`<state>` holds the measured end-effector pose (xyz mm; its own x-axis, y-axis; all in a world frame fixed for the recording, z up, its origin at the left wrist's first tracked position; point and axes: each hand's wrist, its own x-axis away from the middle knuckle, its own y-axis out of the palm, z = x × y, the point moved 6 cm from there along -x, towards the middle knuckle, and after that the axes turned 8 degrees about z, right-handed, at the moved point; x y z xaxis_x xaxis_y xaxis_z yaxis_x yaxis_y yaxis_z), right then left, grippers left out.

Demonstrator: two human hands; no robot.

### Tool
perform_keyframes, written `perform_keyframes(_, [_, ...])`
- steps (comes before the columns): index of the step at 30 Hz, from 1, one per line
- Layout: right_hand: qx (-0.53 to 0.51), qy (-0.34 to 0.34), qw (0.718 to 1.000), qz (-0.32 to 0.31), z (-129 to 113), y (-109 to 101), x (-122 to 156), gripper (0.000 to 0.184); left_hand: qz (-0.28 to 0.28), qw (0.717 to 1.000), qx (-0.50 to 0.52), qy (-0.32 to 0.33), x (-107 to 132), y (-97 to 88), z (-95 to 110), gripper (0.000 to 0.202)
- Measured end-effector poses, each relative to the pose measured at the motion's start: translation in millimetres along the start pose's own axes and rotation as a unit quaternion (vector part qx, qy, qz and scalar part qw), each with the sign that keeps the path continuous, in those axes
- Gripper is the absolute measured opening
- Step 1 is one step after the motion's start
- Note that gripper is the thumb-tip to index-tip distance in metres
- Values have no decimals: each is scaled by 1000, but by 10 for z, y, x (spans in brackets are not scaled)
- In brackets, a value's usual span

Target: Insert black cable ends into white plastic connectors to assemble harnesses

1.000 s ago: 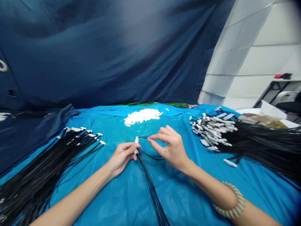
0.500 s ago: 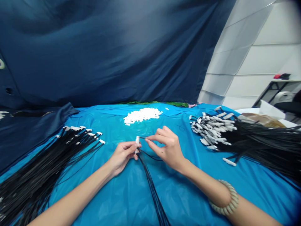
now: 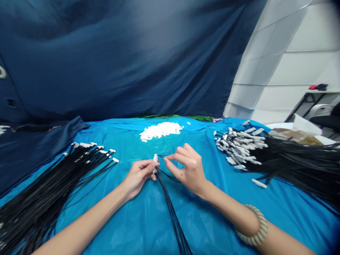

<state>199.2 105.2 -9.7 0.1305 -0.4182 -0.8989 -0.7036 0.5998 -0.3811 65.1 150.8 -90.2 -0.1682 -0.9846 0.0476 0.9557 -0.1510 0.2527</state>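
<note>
Right hand [image 3: 189, 170], one wire [image 3: 160, 156], nearer left hand [image 3: 138, 175], one connector [image 3: 155, 159]

Blue drape [image 3: 119, 53], white panelled wall [image 3: 287, 53], possibly a desk [image 3: 317, 95].

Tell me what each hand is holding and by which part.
The left hand pinches a small white connector by its lower end. The right hand pinches a thin black wire close to its tip, right beside the connector.
</note>
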Motion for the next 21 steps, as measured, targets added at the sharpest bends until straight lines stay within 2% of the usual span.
perform_keyframes(13, [3,-8,1000,4,-15,12,6,19,10,1000,-8,8,1,7,15,23])
perform_keyframes(21, [-8,19,1000,-18,7,44,12,18,-7,1000,-25,17,-1,6,10,21])
